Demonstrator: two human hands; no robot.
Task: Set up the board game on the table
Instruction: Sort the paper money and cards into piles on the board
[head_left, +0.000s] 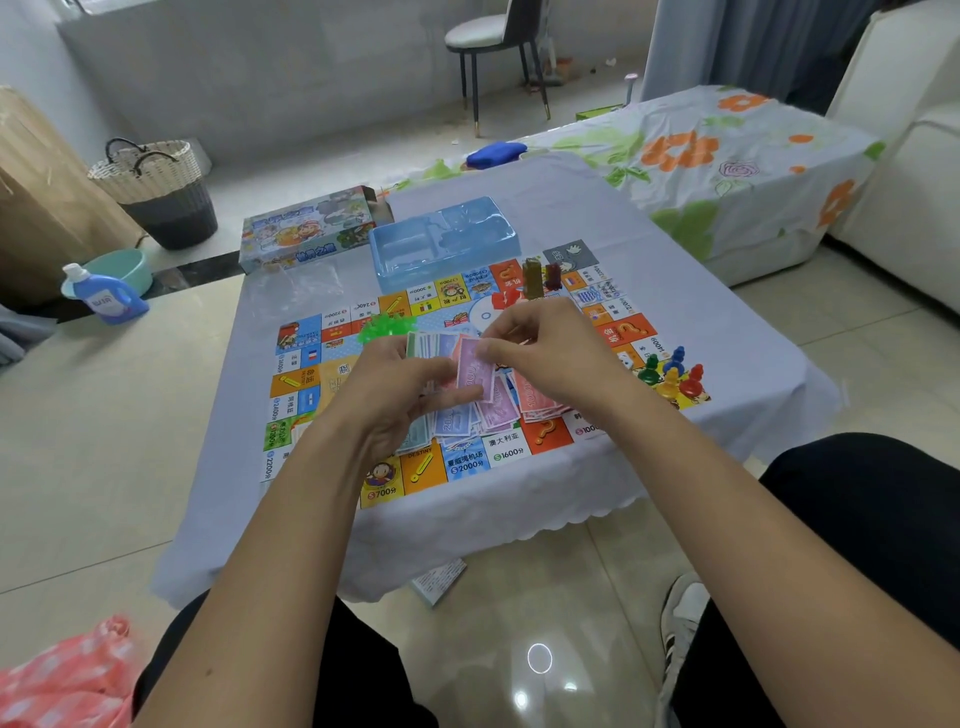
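Both hands over game board (415, 470) at table's near edge. Left hand (400, 387) grips fanned play money (434, 345); right hand (540, 348) pinches a purple note (475, 371). Pawns (672, 371) by right edge.

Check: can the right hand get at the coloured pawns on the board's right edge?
Probably yes. The pawns stand unobstructed just right of the right hand, but its fingers pinch a purple banknote, so release that first.

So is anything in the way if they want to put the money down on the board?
Mostly no. The hands hold the play money right above the board, over loose notes already lying there. The green pieces and pawns sit off to the sides.
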